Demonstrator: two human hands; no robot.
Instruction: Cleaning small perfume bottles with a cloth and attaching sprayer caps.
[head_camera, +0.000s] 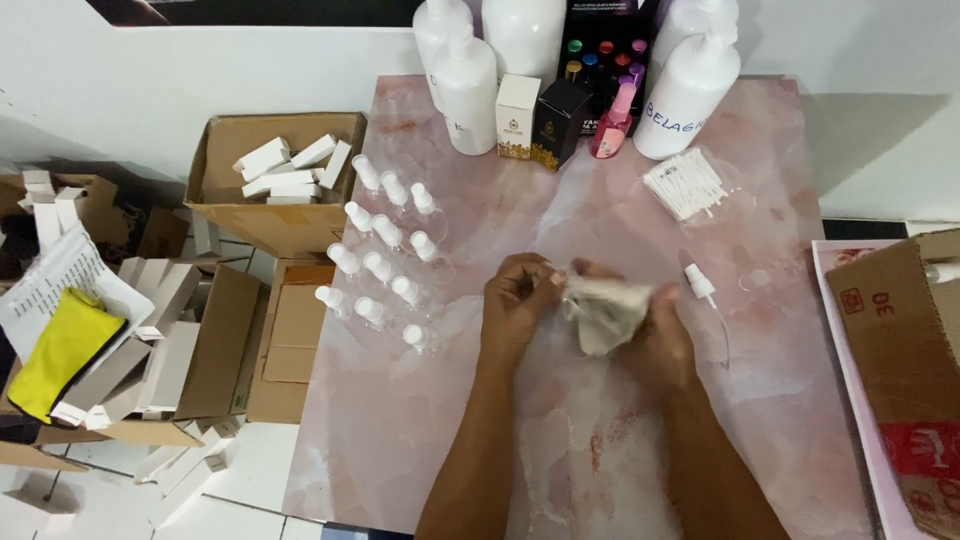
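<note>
Both hands, left (518, 305) and right (662, 335), clutch a crumpled, off-white cloth (603, 310) between them.

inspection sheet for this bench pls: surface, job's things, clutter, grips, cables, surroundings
surface: pink marbled tabletop, bare in front.
job's things: crumpled pale cloth held between both hands; whether it wraps anything, cannot tell.
clutter: rows of small clear spray bottles at left; loose spray pump; bundle of white sticks; big white bottles, pink spray bottle and small boxes at back.
grips: left hand and right hand both closed on the cloth.
cables: nothing seen.
surroundings: cardboard boxes of white cartons on the floor left; yellow pouch; brown carton right.
</note>
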